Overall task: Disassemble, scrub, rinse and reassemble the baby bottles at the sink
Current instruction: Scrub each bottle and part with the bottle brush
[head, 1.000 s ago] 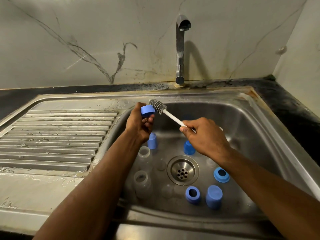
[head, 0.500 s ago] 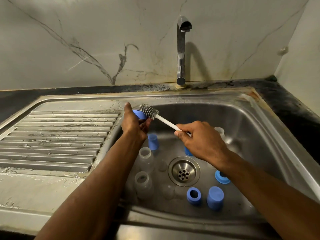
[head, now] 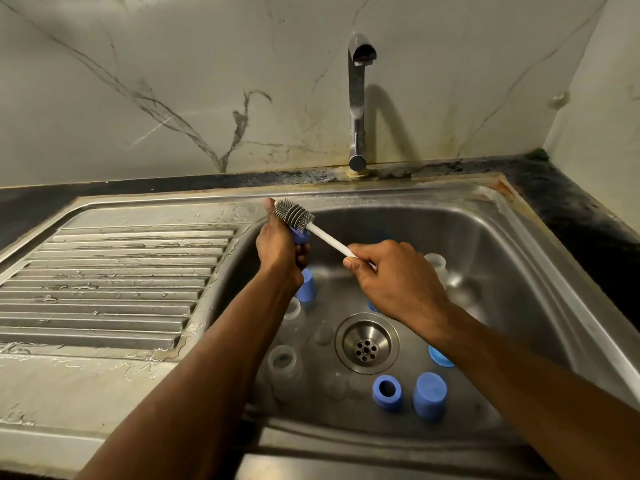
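A chrome tap (head: 357,98) stands upright at twelve o'clock behind the basin, its spout facing forward, mounted where the dark counter strip (head: 138,190) meets the veined marble wall (head: 173,91). At nine o'clock lies the ribbed steel draining board (head: 104,282), wet with beads and streaks of water. Near the basin's middle, toward five o'clock, sits the round perforated drain (head: 366,344).
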